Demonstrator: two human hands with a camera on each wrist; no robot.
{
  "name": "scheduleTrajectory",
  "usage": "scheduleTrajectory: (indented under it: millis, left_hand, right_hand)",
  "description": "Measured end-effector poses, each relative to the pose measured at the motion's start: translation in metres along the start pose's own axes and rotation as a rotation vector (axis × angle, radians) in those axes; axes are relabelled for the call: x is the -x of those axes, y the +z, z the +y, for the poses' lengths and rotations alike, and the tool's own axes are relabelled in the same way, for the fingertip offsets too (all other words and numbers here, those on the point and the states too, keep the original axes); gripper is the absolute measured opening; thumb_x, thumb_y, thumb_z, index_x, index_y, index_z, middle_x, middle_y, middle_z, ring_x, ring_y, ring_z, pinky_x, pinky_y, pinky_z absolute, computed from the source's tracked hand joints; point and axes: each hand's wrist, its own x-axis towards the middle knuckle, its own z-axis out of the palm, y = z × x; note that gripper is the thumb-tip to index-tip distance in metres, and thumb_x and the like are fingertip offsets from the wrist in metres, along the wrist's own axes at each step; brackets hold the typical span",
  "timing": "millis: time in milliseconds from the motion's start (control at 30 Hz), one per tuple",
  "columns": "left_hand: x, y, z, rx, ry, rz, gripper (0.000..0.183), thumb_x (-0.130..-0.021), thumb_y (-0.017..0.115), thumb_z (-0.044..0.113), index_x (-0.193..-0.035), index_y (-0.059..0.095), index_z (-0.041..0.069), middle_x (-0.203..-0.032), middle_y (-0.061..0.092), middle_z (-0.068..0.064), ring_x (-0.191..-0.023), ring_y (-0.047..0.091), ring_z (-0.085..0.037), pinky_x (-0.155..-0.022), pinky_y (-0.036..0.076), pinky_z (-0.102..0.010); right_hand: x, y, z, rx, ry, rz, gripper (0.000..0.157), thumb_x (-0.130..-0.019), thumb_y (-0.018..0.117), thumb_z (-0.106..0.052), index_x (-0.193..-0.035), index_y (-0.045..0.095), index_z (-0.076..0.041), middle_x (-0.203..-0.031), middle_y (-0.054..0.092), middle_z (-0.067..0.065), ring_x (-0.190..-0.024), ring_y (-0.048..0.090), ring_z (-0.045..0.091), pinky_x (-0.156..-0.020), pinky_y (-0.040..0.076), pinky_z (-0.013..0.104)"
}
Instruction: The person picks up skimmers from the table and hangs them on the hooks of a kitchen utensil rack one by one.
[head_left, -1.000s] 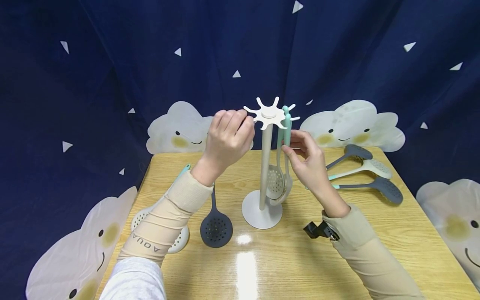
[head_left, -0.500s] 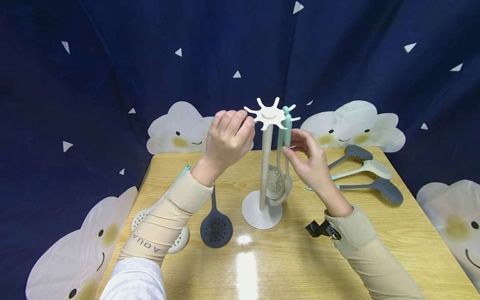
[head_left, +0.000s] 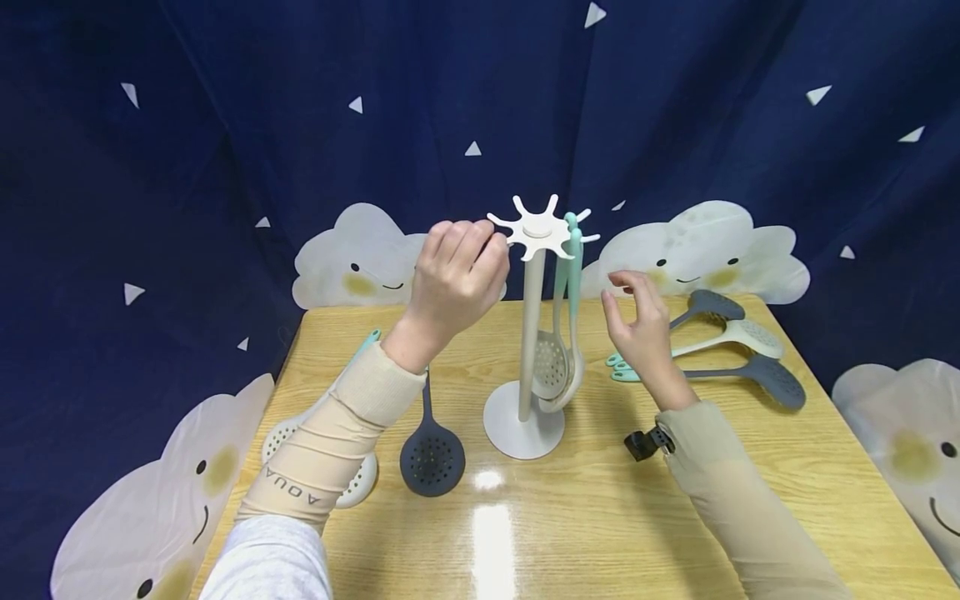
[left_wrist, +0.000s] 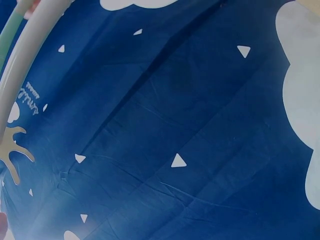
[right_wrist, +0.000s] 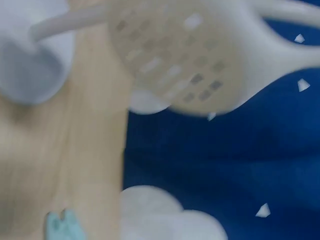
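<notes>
A white utensil stand (head_left: 532,333) with a hooked, star-like top stands upright on the table. Curled at the left side of that top is my left hand (head_left: 461,271), which grips one of the hook arms; its fingertips are hidden. Two pale utensils with mint handles hang from the right hooks: a skimmer (head_left: 550,365) with holes and, in front of it, a second utensil (head_left: 574,367) seen edge-on. My right hand (head_left: 641,325) is apart from them, to their right, thumb and fingers spread with nothing between. The right wrist view shows the hanging skimmer (right_wrist: 175,55) blurred.
At the right lie a dark slotted utensil (head_left: 716,304), a pale one (head_left: 753,336) and a dark turner (head_left: 776,382). A dark skimmer (head_left: 432,458) lies left of the stand base, with pale skimmers (head_left: 360,483) partly under my left forearm. A blue curtain (head_left: 450,100) hangs behind the table.
My right hand has let go of the front mint handle and moved right and slightly down. The hanging utensils stay on their hooks. My left hand has not moved.
</notes>
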Motion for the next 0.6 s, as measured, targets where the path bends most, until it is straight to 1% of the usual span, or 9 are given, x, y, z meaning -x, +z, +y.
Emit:
scheduleTrajectory:
  millis: [200, 300, 367, 467, 600]
  left_hand:
    - [0.001, 0.001, 0.000, -0.004, 0.000, 0.000, 0.008, -0.075, 0.060, 0.002, -0.081, 0.057, 0.001, -0.085, 0.058, -0.010, -0.073, 0.052, -0.025, -0.069, 0.043, -0.034]
    - [0.001, 0.001, 0.000, -0.002, 0.000, 0.001, 0.009, -0.074, 0.061, 0.002, -0.082, 0.057, 0.001, -0.085, 0.059, -0.011, -0.073, 0.052, -0.025, -0.069, 0.043, -0.034]
    - [0.001, 0.001, 0.000, -0.001, -0.001, 0.002, 0.009, -0.074, 0.061, 0.002, -0.082, 0.057, 0.001, -0.085, 0.058, -0.011, -0.073, 0.052, -0.025, -0.069, 0.043, -0.034]
    - [0.000, 0.000, 0.000, 0.000, 0.000, 0.003, 0.009, -0.074, 0.061, 0.003, -0.081, 0.057, 0.001, -0.084, 0.058, -0.011, -0.072, 0.052, -0.026, -0.068, 0.043, -0.034]
    - [0.000, 0.000, 0.000, -0.001, -0.002, 0.003, 0.008, -0.074, 0.061, 0.003, -0.081, 0.057, 0.000, -0.084, 0.058, -0.011, -0.072, 0.052, -0.026, -0.068, 0.043, -0.034]
  right_hand:
    - [0.024, -0.006, 0.038, 0.157, -0.070, -0.126, 0.025, -0.079, 0.060, 0.007, -0.104, 0.057, 0.007, -0.101, 0.057, 0.023, -0.095, 0.053, 0.037, -0.086, 0.041, 0.044]
    - [0.037, -0.012, 0.057, 0.234, -0.076, -0.200, 0.027, -0.079, 0.059, 0.008, -0.106, 0.055, 0.007, -0.104, 0.056, 0.023, -0.098, 0.052, 0.038, -0.088, 0.040, 0.047]
    - [0.046, -0.017, 0.068, 0.279, -0.048, -0.249, 0.028, -0.079, 0.059, 0.007, -0.107, 0.055, 0.006, -0.105, 0.055, 0.022, -0.100, 0.051, 0.038, -0.089, 0.039, 0.049]
    - [0.057, -0.024, 0.082, 0.337, 0.022, -0.312, 0.030, -0.080, 0.059, 0.005, -0.110, 0.054, 0.005, -0.108, 0.053, 0.022, -0.102, 0.050, 0.039, -0.089, 0.038, 0.051]
    - [0.067, -0.032, 0.095, 0.395, 0.105, -0.387, 0.032, -0.081, 0.058, 0.005, -0.113, 0.051, 0.005, -0.110, 0.050, 0.023, -0.102, 0.048, 0.040, -0.086, 0.039, 0.052]
